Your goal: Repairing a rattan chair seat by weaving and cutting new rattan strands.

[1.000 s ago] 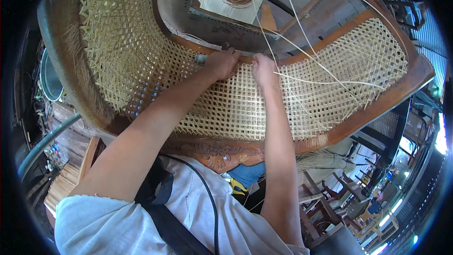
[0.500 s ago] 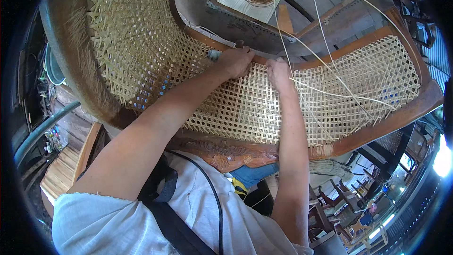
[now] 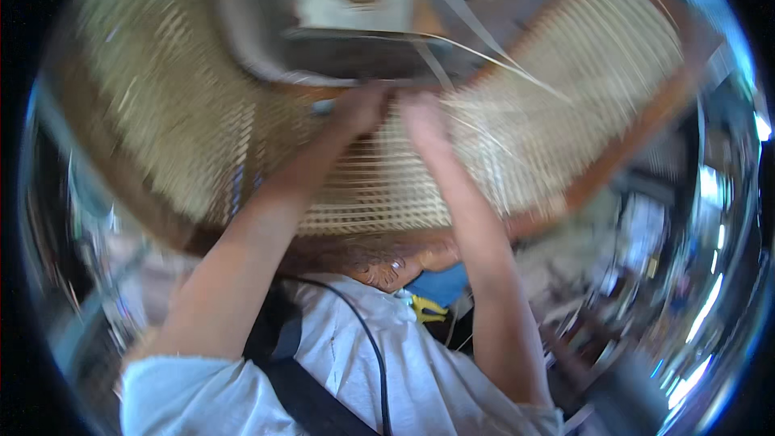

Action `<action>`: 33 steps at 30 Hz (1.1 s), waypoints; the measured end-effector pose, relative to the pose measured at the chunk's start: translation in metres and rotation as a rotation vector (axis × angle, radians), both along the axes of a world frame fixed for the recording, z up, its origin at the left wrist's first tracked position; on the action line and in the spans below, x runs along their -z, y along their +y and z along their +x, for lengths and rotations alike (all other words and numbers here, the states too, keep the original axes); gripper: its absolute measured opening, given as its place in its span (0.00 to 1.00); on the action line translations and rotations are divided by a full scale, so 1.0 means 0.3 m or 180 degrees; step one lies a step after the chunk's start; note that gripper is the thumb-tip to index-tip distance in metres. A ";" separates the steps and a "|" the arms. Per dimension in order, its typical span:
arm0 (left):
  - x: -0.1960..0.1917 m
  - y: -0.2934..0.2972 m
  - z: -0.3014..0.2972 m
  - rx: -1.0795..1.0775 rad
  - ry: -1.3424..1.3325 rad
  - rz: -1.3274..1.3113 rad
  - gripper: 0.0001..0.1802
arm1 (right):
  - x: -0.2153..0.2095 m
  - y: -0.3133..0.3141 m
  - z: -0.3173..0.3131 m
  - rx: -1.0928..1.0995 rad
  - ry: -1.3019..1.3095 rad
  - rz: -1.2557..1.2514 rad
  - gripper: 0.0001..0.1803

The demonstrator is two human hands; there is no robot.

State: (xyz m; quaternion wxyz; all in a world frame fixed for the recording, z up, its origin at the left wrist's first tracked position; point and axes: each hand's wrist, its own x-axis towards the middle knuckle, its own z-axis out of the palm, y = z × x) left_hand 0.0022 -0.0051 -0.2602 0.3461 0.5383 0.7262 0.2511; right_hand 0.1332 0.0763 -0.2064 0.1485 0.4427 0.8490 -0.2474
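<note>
The pale woven-cane panel (image 3: 391, 194) in its curved brown wooden frame (image 3: 432, 247) spanned the view's centre. At upper centre, blur hid whether the left hand (image 3: 363, 109) and right hand (image 3: 423, 119) gripped anything. The panel looked light, springy, splittable; the frame seemed the safer hold.

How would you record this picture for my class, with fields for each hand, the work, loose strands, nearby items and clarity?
Left hand: at the far edge of the woven cane panel; grip blurred
Right hand: close beside the left, same edge; grip blurred
Work: panel set in a brown wooden frame, carved on the near side
Loose strands: pale, reaching over the panel's right part
Nearby: yellow object below the carving
Clarity: motion blur
</note>
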 end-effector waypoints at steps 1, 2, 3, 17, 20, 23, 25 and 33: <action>0.033 -0.034 -0.025 -0.0266 0.0121 -0.0050 0.15 | 0.041 -0.040 -0.011 -0.0864 0.0009 0.0607 0.15; 0.046 -0.050 -0.079 -0.0326 -0.0852 -0.0359 0.16 | -0.019 -0.067 -0.068 -0.0300 0.0040 0.0063 0.14; 0.068 -0.057 -0.115 -0.0251 -0.0290 -0.0194 0.17 | -0.005 -0.101 -0.070 -0.0640 0.0390 0.0913 0.12; -0.848 -0.147 0.321 0.1982 -0.0526 0.0608 0.07 | -0.775 -0.598 1.205 0.3965 0.0917 0.1166 0.14; -0.853 -0.170 0.331 0.1872 -0.1204 0.0377 0.06 | -0.588 -0.858 1.923 0.4304 -0.2159 0.0803 0.20; -0.879 -0.275 0.250 0.1662 -0.1539 0.0240 0.04 | -0.504 -0.976 1.945 0.4789 -0.1804 -0.0006 0.24; -0.841 -0.282 0.272 0.1702 -0.1807 0.0120 0.06 | -0.336 -1.102 2.015 0.5482 -0.0781 -0.0140 0.20; -0.736 -0.227 0.242 0.1429 -0.1137 -0.0090 0.12 | -0.086 -1.203 2.018 0.5118 -0.0410 -0.0061 0.18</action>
